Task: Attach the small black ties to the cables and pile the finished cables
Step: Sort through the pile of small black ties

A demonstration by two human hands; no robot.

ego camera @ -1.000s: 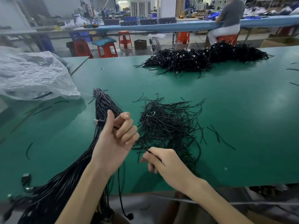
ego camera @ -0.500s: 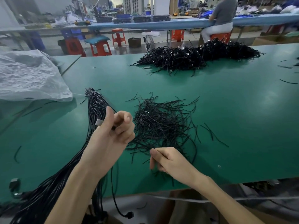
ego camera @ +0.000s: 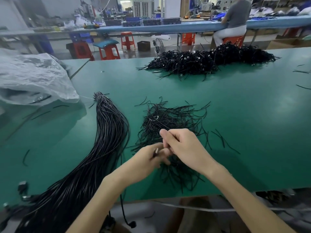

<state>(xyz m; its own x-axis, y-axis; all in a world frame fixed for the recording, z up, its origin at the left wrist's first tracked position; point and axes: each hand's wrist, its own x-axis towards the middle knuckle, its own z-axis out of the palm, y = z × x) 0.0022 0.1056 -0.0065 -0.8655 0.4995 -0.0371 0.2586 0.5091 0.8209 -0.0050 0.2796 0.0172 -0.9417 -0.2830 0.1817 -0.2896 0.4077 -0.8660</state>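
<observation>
A loose heap of small black ties (ego camera: 170, 121) lies on the green table (ego camera: 244, 125) in front of me. Left of it runs a long bundle of black cables (ego camera: 107, 132), tied at its far end. My left hand (ego camera: 148, 158) grips one cable near its silver plug end, and that cable hangs down over the table's front edge. My right hand (ego camera: 183, 145) meets it above the ties, its fingers curled and pinching a thin black tie. A pile of finished cables (ego camera: 207, 61) lies at the far side of the table.
A crumpled clear plastic bag (ego camera: 33, 78) covers the table's left side. Stray ties (ego camera: 220, 140) lie scattered right of the heap and near the right edge. Beyond the table stand red stools (ego camera: 109, 51) and a blue bench where a person (ego camera: 235, 17) sits.
My left hand moved right and down from the cable bundle, carrying the cable end. My right hand rose to meet it over the ties. The view also shifted.
</observation>
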